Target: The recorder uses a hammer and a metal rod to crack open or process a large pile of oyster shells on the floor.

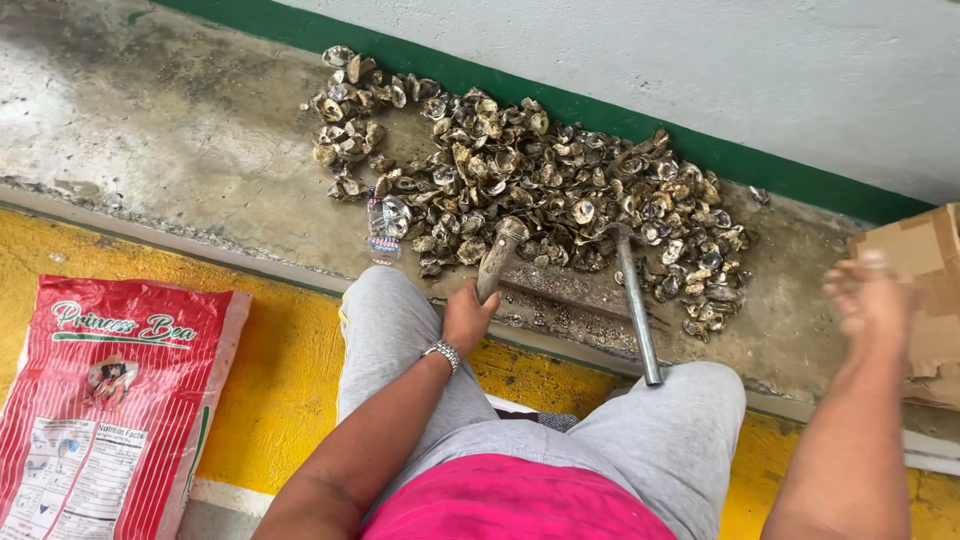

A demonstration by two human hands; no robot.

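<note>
My left hand (466, 318) grips the lower end of a worn wooden-handled tool (498, 256) that points up into a wide heap of empty oyster shells (560, 190) on the concrete. A metal hammer (636, 305) lies next to it, head among the shells and shaft resting toward my right knee. Blurred and raised at the right, my right hand (872, 298) holds nothing, fingers apart, close to a cardboard box (925, 290). I sit with grey-trousered knees apart behind the heap.
A red printed sack (110, 400) lies flat on the yellow floor at the left. A small clear plastic bottle (378, 225) lies at the heap's near edge. A white wall with a green base band (560, 100) runs behind the shells.
</note>
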